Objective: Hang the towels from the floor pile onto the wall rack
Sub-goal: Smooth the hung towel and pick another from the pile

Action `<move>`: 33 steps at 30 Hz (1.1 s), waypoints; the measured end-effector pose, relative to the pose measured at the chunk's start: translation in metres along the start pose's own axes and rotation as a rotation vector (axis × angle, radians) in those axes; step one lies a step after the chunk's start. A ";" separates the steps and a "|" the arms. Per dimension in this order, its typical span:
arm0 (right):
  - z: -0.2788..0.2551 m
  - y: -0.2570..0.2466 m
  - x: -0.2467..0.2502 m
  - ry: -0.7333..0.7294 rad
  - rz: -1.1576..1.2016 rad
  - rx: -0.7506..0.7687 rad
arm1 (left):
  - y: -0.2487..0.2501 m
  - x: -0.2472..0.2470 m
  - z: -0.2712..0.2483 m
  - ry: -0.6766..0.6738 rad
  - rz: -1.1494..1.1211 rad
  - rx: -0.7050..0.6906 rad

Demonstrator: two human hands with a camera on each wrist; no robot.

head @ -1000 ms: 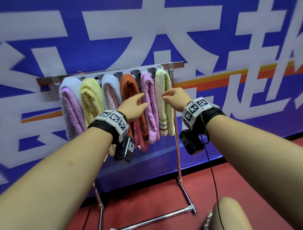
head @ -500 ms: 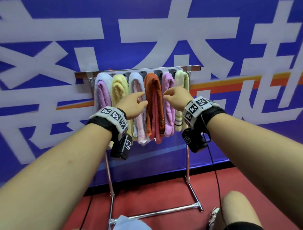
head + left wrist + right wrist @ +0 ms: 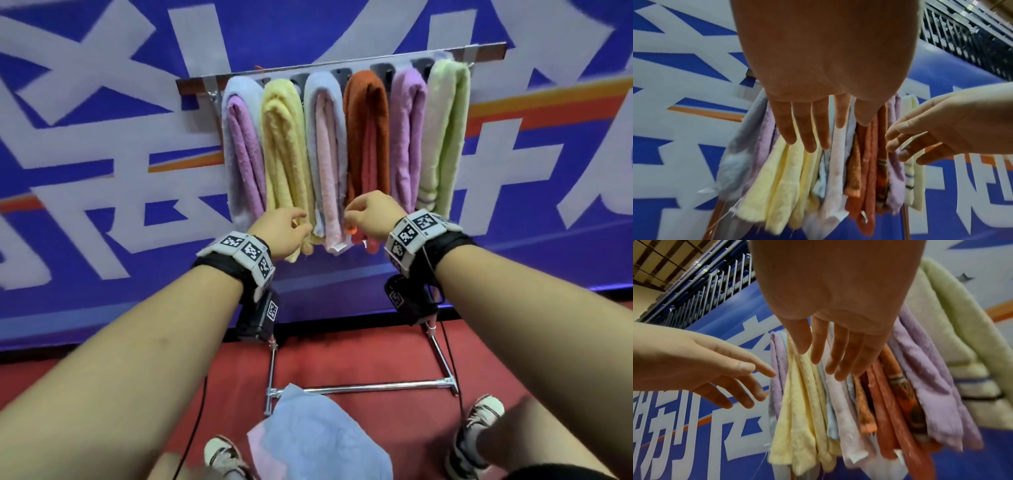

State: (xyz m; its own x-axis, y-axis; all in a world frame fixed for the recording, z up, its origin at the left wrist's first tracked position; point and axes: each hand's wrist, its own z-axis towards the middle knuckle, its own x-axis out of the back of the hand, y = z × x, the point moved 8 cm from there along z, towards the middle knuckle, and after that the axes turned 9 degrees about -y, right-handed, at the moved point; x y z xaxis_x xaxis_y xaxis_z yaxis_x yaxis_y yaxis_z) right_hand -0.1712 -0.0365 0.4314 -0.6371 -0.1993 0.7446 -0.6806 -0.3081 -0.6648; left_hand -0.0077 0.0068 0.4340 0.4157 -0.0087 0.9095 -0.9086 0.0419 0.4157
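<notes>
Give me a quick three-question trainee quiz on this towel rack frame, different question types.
1. True or false: the left hand grips a towel.
2. Which towel hangs at the far right of the rack? A) orange towel B) pale green towel C) yellow towel
3. Fill in: a light blue towel lies on the red ____ between the person's shoes.

Key
1. False. In both wrist views the fingers of the left hand and the right hand are straight, near the towels' lower ends, with no grip on anything.
2. B, the pale green towel.
3. floor.
</notes>
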 end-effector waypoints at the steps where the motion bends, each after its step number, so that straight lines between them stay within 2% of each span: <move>1: 0.005 0.010 -0.011 -0.013 0.011 -0.014 | -0.007 -0.010 0.003 -0.019 0.011 0.017; 8: 0.036 0.083 -0.087 -0.135 0.096 -0.134 | -0.069 -0.099 0.036 -0.185 0.066 0.130; 14: 0.060 0.134 -0.154 -0.211 0.111 -0.217 | -0.132 -0.164 0.059 -0.243 0.057 0.245; 19: 0.069 0.187 -0.229 -0.334 0.110 -0.316 | -0.184 -0.247 0.068 -0.378 0.042 0.315; 26: 0.068 0.261 -0.338 -0.509 0.056 -0.428 | -0.266 -0.374 0.059 -0.592 -0.010 0.423; 29: 0.069 0.280 -0.381 -0.546 0.072 -0.438 | -0.311 -0.413 0.044 -0.611 -0.107 0.529; 33: 0.067 0.287 -0.448 -0.636 0.082 -0.451 | -0.371 -0.447 0.019 -0.643 -0.067 0.613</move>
State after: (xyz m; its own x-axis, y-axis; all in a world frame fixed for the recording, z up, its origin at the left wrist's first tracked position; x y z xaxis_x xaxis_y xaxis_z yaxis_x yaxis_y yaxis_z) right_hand -0.0572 -0.0986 -0.0887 -0.4547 -0.7413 0.4937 -0.8084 0.1110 -0.5780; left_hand 0.1429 -0.0233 -0.1270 0.5322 -0.5587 0.6361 -0.8225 -0.5193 0.2321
